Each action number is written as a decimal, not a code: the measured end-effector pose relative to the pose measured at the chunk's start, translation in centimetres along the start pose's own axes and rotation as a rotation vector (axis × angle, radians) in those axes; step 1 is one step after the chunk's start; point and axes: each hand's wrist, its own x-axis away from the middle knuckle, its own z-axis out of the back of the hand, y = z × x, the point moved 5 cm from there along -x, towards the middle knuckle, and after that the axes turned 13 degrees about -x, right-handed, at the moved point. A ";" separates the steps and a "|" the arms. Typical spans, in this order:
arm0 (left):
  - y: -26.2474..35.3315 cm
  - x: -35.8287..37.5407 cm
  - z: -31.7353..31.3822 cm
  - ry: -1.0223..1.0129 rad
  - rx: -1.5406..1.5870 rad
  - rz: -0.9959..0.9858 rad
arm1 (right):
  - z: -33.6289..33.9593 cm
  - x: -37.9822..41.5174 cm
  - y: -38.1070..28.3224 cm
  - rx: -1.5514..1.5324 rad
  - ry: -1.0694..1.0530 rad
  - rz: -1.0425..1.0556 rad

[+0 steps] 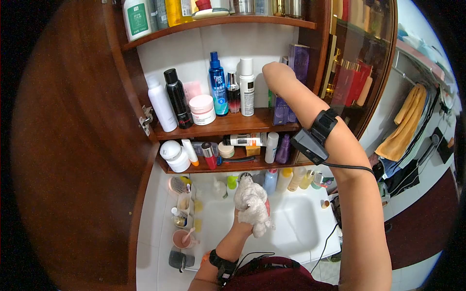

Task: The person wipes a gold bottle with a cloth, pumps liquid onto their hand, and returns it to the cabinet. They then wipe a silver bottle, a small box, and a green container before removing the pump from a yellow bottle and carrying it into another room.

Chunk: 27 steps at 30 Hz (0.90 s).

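My right hand (280,75) reaches onto the upper middle shelf beside the purple boxes (298,63); its fingers are hidden behind the back of the hand. To its left on that shelf stand a white bottle (246,89), a dark red bottle (233,94) and a blue spray bottle (218,85). Lower down, over the white sink (293,223), my left hand (245,224) is wrapped in a crumpled white cloth (252,201), gripping it, with a bit of red at the cloth's right side.
An open wooden door (73,145) fills the left. A lower shelf (233,164) holds jars, tubes and bottles. Several bottles line the sink's back edge. A pink cup (182,238) stands at the sink's left. Glass-fronted shelves and hanging clothes (403,123) are on the right.
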 end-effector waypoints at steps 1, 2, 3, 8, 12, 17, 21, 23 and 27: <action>0.3 0.1 -0.3 -0.017 -0.017 -0.020 | 0.1 0.2 -0.1 0.029 -0.026 -0.012; 0.6 0.1 -0.5 -0.036 -0.033 -0.042 | 0.0 0.2 -0.2 0.027 -0.018 -0.016; 0.5 -0.1 -0.4 -0.013 0.051 0.000 | -0.2 0.0 -0.1 0.027 -0.004 -0.021; -1.7 -0.4 2.2 0.186 -0.034 0.046 | 0.1 0.1 -0.2 -0.039 0.079 0.014; -0.1 -0.5 0.7 0.191 -0.081 0.050 | 0.6 0.4 -0.3 -0.027 0.132 0.047; -0.2 -0.2 0.6 0.190 0.036 0.133 | 3.5 2.0 -1.6 0.010 0.094 0.055; -0.5 -0.5 0.7 0.144 0.033 0.138 | 8.4 3.4 -3.2 -0.145 0.471 0.189; 0.0 -0.3 0.3 0.126 -0.017 0.078 | 12.2 5.1 -4.5 -0.258 0.809 0.326; 0.4 -0.2 -0.6 0.001 -0.002 0.012 | 18.6 3.2 -4.1 -0.438 1.076 0.276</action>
